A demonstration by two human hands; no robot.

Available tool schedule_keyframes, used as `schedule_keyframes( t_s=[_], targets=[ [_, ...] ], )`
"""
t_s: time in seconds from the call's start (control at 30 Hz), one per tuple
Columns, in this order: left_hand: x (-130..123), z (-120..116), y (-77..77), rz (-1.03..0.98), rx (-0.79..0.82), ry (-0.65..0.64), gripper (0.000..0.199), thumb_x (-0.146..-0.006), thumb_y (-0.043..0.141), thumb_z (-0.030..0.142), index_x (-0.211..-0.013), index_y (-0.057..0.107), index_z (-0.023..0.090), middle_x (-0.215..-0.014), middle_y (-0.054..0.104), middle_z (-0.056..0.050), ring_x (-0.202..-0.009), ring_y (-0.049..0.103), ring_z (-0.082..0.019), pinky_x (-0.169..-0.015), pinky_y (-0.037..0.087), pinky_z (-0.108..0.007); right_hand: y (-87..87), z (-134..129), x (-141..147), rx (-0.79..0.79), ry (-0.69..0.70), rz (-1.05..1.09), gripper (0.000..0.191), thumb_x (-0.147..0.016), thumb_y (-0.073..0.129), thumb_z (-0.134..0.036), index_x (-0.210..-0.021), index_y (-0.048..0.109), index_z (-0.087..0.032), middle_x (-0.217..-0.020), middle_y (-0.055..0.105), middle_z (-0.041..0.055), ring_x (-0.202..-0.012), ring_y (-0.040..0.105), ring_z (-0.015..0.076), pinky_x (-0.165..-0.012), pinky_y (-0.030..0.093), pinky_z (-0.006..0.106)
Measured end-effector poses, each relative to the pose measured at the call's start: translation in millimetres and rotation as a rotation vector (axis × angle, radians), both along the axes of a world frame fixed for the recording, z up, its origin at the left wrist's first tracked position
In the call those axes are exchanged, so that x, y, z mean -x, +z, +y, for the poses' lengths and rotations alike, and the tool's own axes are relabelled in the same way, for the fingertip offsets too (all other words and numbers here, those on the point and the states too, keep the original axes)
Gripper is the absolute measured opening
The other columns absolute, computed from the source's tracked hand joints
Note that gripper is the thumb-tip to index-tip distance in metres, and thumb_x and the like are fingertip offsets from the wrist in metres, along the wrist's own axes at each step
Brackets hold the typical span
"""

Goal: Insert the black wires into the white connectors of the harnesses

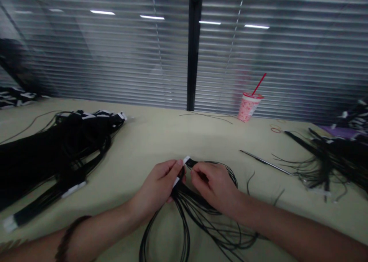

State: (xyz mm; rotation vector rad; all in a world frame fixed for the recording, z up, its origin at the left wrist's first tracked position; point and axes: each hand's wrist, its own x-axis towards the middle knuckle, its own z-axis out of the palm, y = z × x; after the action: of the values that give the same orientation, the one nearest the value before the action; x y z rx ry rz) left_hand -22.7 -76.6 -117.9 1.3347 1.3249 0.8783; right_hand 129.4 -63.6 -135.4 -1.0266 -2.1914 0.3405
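My left hand (162, 181) is closed around a bundle of black cables (184, 200) near its white connector ends, thumb on top. One white connector (186, 159) sticks out past the thumb, and a second white piece (176, 180) shows below it. Close by on the right, my right hand (214, 185) is pinched, thumb against index finger, right beside the connectors. What lies between those fingertips is too small to make out. The cables loop down toward me and curve behind the right hand.
On the left lies a large heap of black cables (43, 154) with white ends. A thin metal rod-like tool (266, 162) and more cables (324, 166) lie to the right. At the back stand a pink cup (249, 108) with a red straw and window blinds (115, 55); rubber bands (275, 129) lie nearby.
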Motion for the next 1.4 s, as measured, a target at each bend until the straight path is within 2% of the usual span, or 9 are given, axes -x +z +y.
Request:
schedule_keyframes(
  t_s=[0.47, 0.9, 1.1, 1.4],
  targets=[
    [0.1, -0.5, 2.6, 0.015, 0.026, 0.003, 0.035, -0.083, 0.037, 0.044, -0.064, 0.048, 0.017, -0.052, 0.039, 0.005, -0.045, 0.035, -0.008, -0.032, 0.028, -0.014, 1.0, 0.2, 2.6, -0.021, -0.018, -0.073, 0.015, -0.078, 0.043, -0.016, -0.063, 0.047, -0.015, -0.055, 0.046, -0.0028, -0.05, 0.04, 0.0073, -0.05, 0.029, 0.02],
    [0.5, 0.6, 1.6, -0.046, -0.011, -0.022, 0.035, -0.081, 0.039, 0.046, -0.064, 0.049, 0.017, -0.054, 0.043, 0.005, -0.046, 0.036, -0.009, -0.041, 0.03, -0.017, 0.2, 1.3, 1.8, -0.015, 0.022, -0.061, 0.016, -0.08, 0.042, -0.017, -0.065, 0.046, -0.015, -0.057, 0.046, -0.0027, -0.052, 0.04, 0.0073, -0.052, 0.03, 0.02],
    [0.9, 0.0, 1.8, -0.037, 0.013, -0.026, 0.035, -0.081, 0.039, 0.046, -0.065, 0.049, 0.017, -0.055, 0.04, 0.004, -0.046, 0.035, -0.009, -0.035, 0.027, -0.016, 0.2, 0.1, 1.5, -0.029, 0.002, -0.086, 0.018, -0.081, 0.04, -0.017, -0.065, 0.046, -0.015, -0.057, 0.047, -0.002, -0.052, 0.041, 0.0081, -0.053, 0.03, 0.021],
    [0.2, -0.8, 3.5, -0.027, 0.007, -0.011, 0.035, -0.081, 0.039, 0.047, -0.064, 0.049, 0.017, -0.052, 0.039, 0.005, -0.044, 0.035, -0.009, -0.035, 0.028, -0.016, 1.5, -0.5, 1.7, -0.018, -0.028, -0.056, 0.017, -0.081, 0.04, -0.016, -0.066, 0.048, -0.015, -0.057, 0.047, -0.002, -0.051, 0.042, 0.0078, -0.053, 0.032, 0.021]
  ],
)
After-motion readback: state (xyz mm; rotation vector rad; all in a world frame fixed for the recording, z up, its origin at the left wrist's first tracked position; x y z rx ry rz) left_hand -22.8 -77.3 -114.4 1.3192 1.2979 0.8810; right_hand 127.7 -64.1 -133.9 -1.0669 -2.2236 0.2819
